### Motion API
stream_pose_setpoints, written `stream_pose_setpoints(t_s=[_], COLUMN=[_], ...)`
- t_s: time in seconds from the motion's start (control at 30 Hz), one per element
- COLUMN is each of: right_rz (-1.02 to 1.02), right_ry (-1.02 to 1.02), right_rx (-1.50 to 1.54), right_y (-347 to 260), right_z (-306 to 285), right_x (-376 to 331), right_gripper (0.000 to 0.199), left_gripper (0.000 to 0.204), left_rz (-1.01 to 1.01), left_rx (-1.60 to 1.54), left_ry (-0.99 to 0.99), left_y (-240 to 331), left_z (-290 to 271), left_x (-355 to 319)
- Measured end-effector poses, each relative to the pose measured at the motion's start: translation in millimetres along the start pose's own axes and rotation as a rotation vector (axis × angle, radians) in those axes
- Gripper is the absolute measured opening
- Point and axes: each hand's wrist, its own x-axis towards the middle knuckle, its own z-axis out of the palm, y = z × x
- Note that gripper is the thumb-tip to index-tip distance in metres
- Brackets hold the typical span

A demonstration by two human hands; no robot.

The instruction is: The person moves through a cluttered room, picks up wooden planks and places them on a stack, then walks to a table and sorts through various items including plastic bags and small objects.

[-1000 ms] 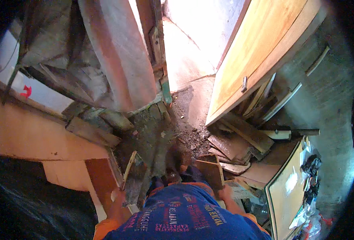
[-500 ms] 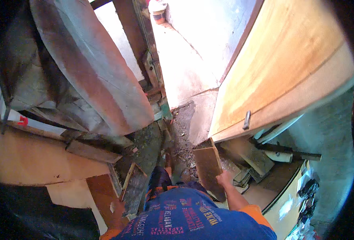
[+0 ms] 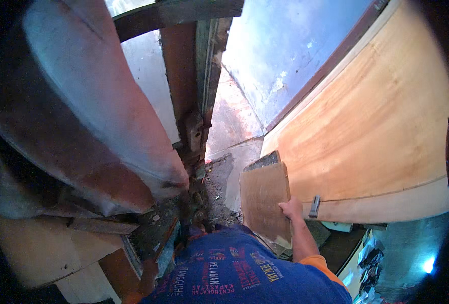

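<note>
With the view read as a clock face, a brown board (image 3: 264,200) is held at 5 o'clock, with 1 end turned toward 12. Its right edge is pinched by the right hand (image 3: 291,207), at 4 o'clock. Past the board's far end, a grey piece (image 3: 263,161) is seen. At 7 o'clock, a narrow board (image 3: 167,247) is seen beside the left hand (image 3: 147,269), which is sunk in shadow; whether it is spread, pressed together or pinching cannot be told. At 6 o'clock, the lower view is filled by a blue shirt (image 3: 245,268). A door (image 3: 366,126) is seen at 3 o'clock, partly covered by the brown board; its latch (image 3: 314,206) is placed just beside the right hand. A large sheet (image 3: 108,101) is seen at 10 o'clock, and rubble (image 3: 214,177) is scattered near the centre.
</note>
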Motion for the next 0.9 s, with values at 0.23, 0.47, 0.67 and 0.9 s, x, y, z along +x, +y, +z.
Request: stream_pose_setpoints(t_s=[0.23, 0.47, 0.67, 0.9], right_rz=[0.076, 0.055, 0.082, 0.071], right_ry=[0.028, 0.01, -0.017, -0.032], right_rx=[0.004, 0.107, 0.158, 0.089], right_y=[-46.4, -40.9, -68.5, -76.5], right_z=[-16.7, 14.7, 44.1, 48.5], right_x=[113.9, 291.8, 396.0, 480.9], right_gripper=[0.038, 0.038, 0.029, 0.027], left_gripper=[0.018, 0.019, 0.019, 0.019], left_rz=[-0.07, -0.122, -0.202, -0.242], left_rx=[0.058, 0.019, -0.052, -0.123], left_ry=[0.11, 0.161, 0.088, 0.052], left_y=[62.4, 163.7, 264.4, 346.3], left_z=[-92.1, -156.6, -217.0, -263.7], left_x=[17.5, 74.3, 112.4, 142.3])
